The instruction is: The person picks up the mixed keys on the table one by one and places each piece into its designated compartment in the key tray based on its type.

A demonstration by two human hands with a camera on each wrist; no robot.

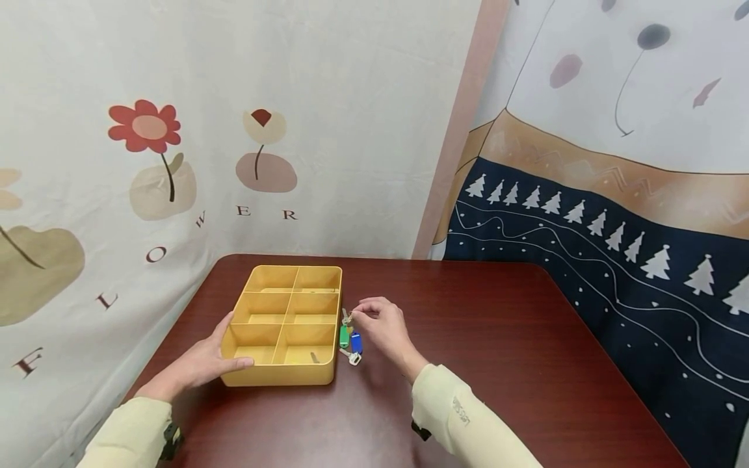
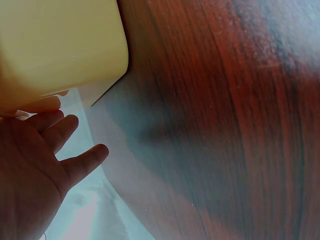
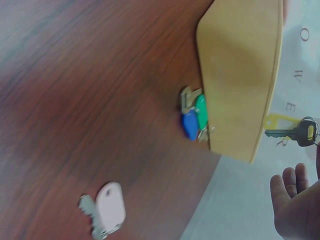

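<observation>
My left hand (image 1: 196,364) rests at the near left corner of a yellow divided box (image 1: 277,376), thumb over the front rim. Its fingers look straight in the left wrist view. My right hand (image 1: 383,328) pinches a ring carrying a dark-headed key (image 3: 302,132) and a yellow tag (image 3: 280,121), raised beside the box's right wall. Below lie a key with a green tag (image 1: 344,336) and a key with a blue tag (image 1: 356,342), close together. A key with a white tag (image 3: 111,207) lies farther off in the right wrist view; in the head view I cannot see it.
A small metallic piece (image 1: 314,357) lies in the box's front right compartment. The box stands on the left part of a dark red wooden table (image 1: 497,364). Printed curtains (image 1: 351,130) hang behind the table and along its sides.
</observation>
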